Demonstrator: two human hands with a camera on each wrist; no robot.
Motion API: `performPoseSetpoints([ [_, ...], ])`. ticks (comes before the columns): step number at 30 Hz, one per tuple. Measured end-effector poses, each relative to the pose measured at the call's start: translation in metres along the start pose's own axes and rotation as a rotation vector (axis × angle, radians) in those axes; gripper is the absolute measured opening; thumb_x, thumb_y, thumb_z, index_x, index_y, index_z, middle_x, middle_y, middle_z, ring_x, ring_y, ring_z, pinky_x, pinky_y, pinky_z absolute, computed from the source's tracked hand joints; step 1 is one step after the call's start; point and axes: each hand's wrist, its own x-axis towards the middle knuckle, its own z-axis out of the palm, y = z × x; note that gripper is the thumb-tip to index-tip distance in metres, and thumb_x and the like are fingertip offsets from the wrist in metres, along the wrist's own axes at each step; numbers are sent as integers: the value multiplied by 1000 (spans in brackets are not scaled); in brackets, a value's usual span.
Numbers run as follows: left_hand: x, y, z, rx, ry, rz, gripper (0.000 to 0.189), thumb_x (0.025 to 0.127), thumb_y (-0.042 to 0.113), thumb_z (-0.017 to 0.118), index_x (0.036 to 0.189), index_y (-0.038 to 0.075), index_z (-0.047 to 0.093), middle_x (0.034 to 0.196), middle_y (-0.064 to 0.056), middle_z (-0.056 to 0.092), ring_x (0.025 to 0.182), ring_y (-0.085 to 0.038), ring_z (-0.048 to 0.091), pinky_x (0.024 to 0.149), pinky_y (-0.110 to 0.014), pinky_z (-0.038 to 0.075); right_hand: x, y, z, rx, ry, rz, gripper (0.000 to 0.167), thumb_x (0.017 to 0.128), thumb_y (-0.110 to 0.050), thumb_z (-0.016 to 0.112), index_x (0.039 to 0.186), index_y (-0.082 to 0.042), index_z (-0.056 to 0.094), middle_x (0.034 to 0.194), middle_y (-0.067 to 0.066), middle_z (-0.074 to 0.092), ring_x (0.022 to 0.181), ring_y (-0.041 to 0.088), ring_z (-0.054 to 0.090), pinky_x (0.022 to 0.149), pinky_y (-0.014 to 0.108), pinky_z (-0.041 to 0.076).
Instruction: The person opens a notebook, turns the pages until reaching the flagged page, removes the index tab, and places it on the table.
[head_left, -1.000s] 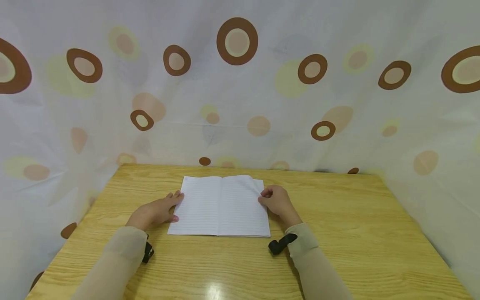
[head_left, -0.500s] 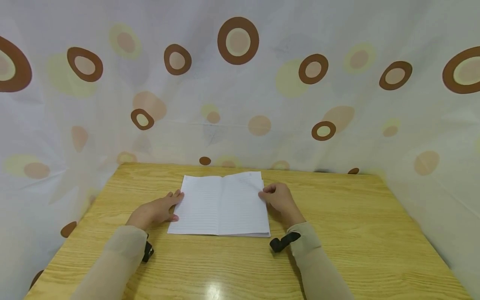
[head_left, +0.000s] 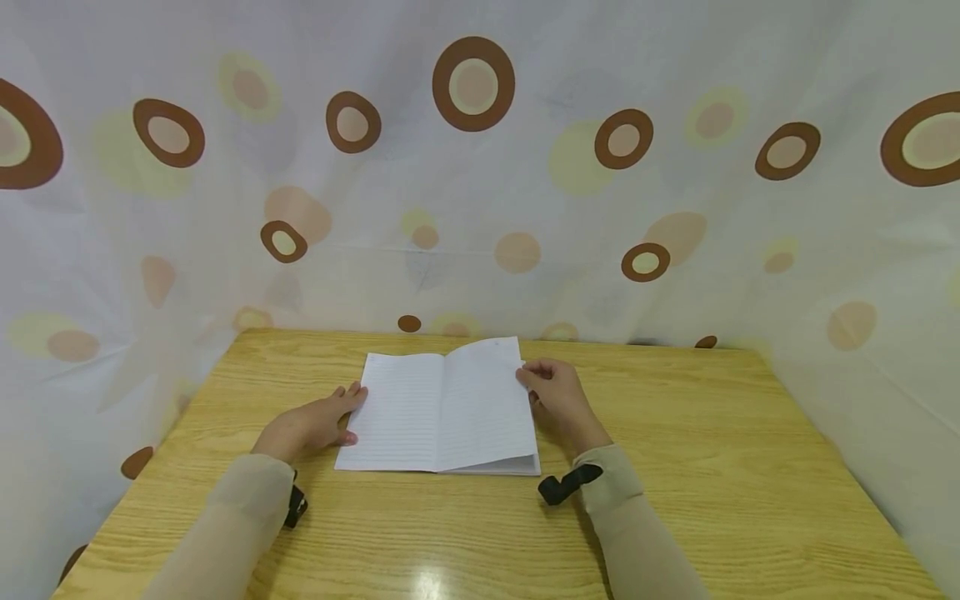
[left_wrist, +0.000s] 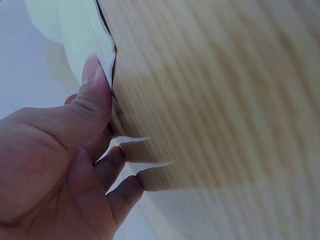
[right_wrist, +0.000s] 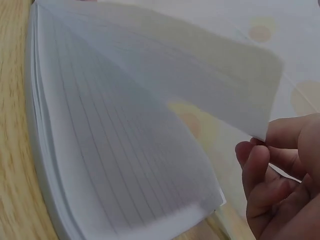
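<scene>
And here's the right hand (head_left: 561,398), thumb and fingers clamped together on the outer edge of a page (head_left: 483,408). Up it bows, its near corner clear of the sheets beneath, while its inner side runs into the fold of the notebook (head_left: 393,412). That notebook lies spread open near the middle of the desk (head_left: 675,458). Over on its left edge, the left hand (head_left: 311,425) has fingers stretched out and the thumb well apart from them, touching the paper. Behind each hand comes a beige sleeve (head_left: 251,492), with a black band (head_left: 568,485) at the right wrist and a dark clip (head_left: 297,504) at the left. Wood grain all around, a bright glare on the near side, and at the back a curtain (head_left: 472,192) of brown rings and pale blobs closing off the scene. What's in the way? From the head, that raised page covers nearly all the right-hand sheets, leaving only a sliver at the near edge, and the right hand hides a bit of the page's side. Switch to the right wrist: here's the gap under the page, a lined sheet (right_wrist: 115,135) below, layered paper edges, and the pinch up close. The left wrist gives us the thumb pad against the notebook's edge and the palm side, which the head view misses.
</scene>
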Motion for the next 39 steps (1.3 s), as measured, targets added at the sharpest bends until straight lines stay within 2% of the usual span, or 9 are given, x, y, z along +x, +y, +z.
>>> performPoseSetpoints([
  [8, 2, -2, 0, -32, -7, 8, 82, 94, 19, 64, 159, 8, 14, 163, -18, 3, 147, -41, 4, 112, -63, 15, 2, -2, -1, 66, 2, 58, 23, 94, -19, 69, 107, 0, 69, 86, 2, 67, 69, 14, 59, 57, 22, 44],
  [14, 1, 0, 0, -33, -6, 4, 82, 95, 18, 64, 159, 8, 14, 163, -18, 3, 148, -41, 4, 113, -62, 14, 2, -3, -3, 146, -31, 56, 23, 94, -17, 70, 106, 2, 70, 83, 0, 68, 66, 12, 60, 53, 21, 42],
  [23, 1, -1, 0, -28, -7, -2, 82, 94, 18, 64, 159, 8, 14, 163, -17, 2, 147, -42, 4, 112, -64, 15, 1, -1, -1, 261, -38, 57, 12, 93, -14, 70, 99, -3, 72, 81, -4, 67, 64, 8, 57, 50, 17, 39],
  [28, 2, -1, -1, -32, -8, -7, 83, 94, 18, 64, 159, 9, 13, 163, -18, 1, 147, -42, 3, 112, -63, 14, 1, -3, 0, 280, -40, 77, 23, 93, -14, 71, 111, 0, 70, 85, -3, 68, 69, 8, 59, 52, 17, 39],
  [33, 3, -1, 0, -33, -16, -4, 83, 93, 17, 64, 158, 6, 14, 163, -20, 3, 147, -42, 3, 113, -62, 13, 0, -6, 0, 288, -84, 86, 39, 93, -13, 71, 127, 3, 63, 94, 0, 69, 78, 11, 62, 55, 17, 41],
  [39, 5, -1, 0, -28, -22, -2, 84, 93, 16, 65, 158, 4, 14, 162, -22, 4, 147, -43, 3, 114, -61, 13, -1, -7, 0, 343, -150, 69, 35, 94, -12, 69, 125, 4, 63, 84, 0, 65, 67, 8, 56, 53, 16, 42],
])
